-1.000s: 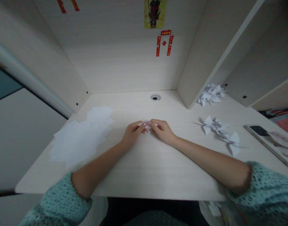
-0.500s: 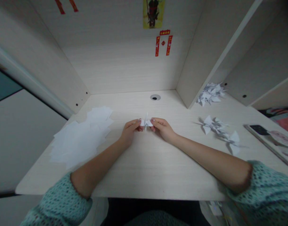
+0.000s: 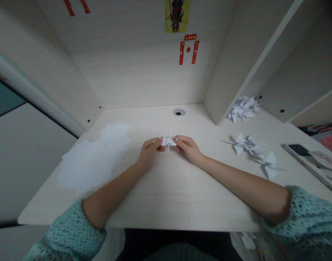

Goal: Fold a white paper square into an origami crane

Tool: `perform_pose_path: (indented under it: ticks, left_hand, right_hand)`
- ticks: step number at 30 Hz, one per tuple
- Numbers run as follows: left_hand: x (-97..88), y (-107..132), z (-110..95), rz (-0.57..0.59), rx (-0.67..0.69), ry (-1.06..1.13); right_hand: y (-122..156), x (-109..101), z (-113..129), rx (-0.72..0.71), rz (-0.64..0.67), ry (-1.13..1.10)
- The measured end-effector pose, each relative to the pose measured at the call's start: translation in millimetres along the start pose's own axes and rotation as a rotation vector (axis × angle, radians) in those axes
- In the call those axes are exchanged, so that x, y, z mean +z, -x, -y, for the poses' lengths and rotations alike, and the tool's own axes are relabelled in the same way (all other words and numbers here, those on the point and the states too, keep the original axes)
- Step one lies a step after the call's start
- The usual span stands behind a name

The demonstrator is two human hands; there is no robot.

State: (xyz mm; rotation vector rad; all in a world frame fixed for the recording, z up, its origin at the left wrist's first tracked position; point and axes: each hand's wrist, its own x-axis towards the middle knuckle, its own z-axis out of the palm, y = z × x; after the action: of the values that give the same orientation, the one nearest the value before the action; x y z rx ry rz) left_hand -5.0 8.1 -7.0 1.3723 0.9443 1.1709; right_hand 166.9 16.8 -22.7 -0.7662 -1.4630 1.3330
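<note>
Between my hands is a small white paper crane (image 3: pixel 168 142), its wings spread sideways and its thin points facing toward and away from me. My left hand (image 3: pixel 151 152) pinches the left wing between thumb and fingers. On the other side, my right hand (image 3: pixel 188 148) pinches the right wing the same way. Both hands are low over the middle of the desk (image 3: pixel 166 195). Several finished paper cranes (image 3: pixel 252 150) lie in a loose row to the right of my right hand.
Overlapping white paper sheets (image 3: pixel 92 159) spread over the desk's left side. A heap of folded paper cranes (image 3: pixel 243 108) sits by the upright divider (image 3: pixel 231 72). At the right edge lies a phone (image 3: pixel 312 163). A cable hole (image 3: pixel 179 112) is near the back panel.
The crane's wings have been drawn out flatter and its middle looks wider. Both hands keep nearly the same place and grip.
</note>
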Motion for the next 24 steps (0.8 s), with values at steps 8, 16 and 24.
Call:
perform_pose_path:
  ticks: [8,16,24]
  left_hand:
    - [2.1,-0.4,-5.9,0.042,-0.033,-0.180]
    - [4.4,-0.2,-6.5,0.024,-0.037,-0.232]
    - [3.3,-2.2,-2.5,0.046,-0.053,-0.148]
  right_hand:
    - [3.0,1.5,8.2,-0.026,-0.012,0.226]
    - [4.7,1.7,8.3,-0.018,-0.002,0.301]
    - [0.9,-1.0,6.4,-0.002,0.071,0.169]
